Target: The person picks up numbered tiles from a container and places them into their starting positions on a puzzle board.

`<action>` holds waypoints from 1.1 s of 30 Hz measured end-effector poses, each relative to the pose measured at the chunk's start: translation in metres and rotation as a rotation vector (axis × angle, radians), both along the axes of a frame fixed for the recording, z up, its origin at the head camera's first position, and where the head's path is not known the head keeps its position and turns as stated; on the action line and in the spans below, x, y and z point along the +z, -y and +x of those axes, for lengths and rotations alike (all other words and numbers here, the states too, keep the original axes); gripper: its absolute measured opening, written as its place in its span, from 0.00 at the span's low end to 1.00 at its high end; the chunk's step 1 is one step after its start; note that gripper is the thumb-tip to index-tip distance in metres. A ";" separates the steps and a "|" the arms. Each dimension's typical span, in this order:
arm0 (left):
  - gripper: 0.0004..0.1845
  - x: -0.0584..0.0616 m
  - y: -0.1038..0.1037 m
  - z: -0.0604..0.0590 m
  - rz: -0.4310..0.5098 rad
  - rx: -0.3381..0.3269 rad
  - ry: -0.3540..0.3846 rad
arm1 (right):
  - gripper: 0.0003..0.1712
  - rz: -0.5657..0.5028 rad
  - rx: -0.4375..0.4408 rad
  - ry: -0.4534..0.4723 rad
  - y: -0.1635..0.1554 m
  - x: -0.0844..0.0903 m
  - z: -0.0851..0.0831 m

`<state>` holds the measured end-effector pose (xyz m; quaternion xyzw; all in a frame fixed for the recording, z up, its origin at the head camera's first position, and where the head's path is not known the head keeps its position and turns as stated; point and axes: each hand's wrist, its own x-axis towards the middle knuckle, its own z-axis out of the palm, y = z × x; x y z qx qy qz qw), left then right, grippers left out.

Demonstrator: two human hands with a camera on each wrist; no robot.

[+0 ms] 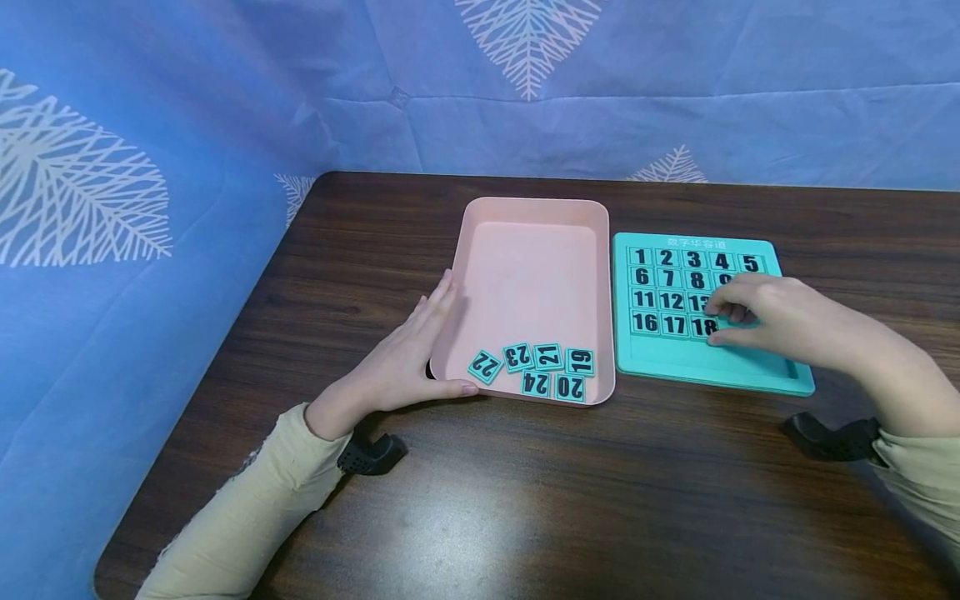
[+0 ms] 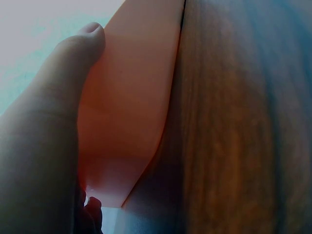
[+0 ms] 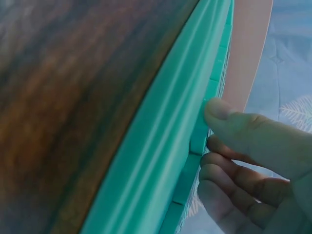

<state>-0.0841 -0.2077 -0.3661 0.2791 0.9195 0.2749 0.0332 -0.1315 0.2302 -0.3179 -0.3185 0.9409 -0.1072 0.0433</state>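
The counter [image 1: 525,500] is dark brown wood grain with rounded corners, and its near half is bare wood with a soft sheen of reflected light. A blue cloth [image 1: 187,108] hangs behind the counter and wraps round its left side, falling below the counter's edge. It carries white leaf-skeleton prints: a large one [image 1: 71,187] at far left, one [image 1: 528,33] at the top middle, a small one [image 1: 671,167] just above the far edge on the right, and another [image 1: 296,193] partly hidden by the far left corner. Fold creases cross the cloth.
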 end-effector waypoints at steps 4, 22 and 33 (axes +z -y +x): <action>0.64 0.000 0.000 0.000 0.003 -0.001 0.000 | 0.17 -0.020 0.023 -0.002 0.001 0.000 0.000; 0.63 0.001 0.000 0.001 -0.003 0.000 -0.002 | 0.18 -0.072 0.138 -0.071 0.005 -0.004 -0.002; 0.64 0.001 0.000 0.000 0.005 0.002 0.001 | 0.17 -0.127 0.092 -0.045 0.021 0.005 0.000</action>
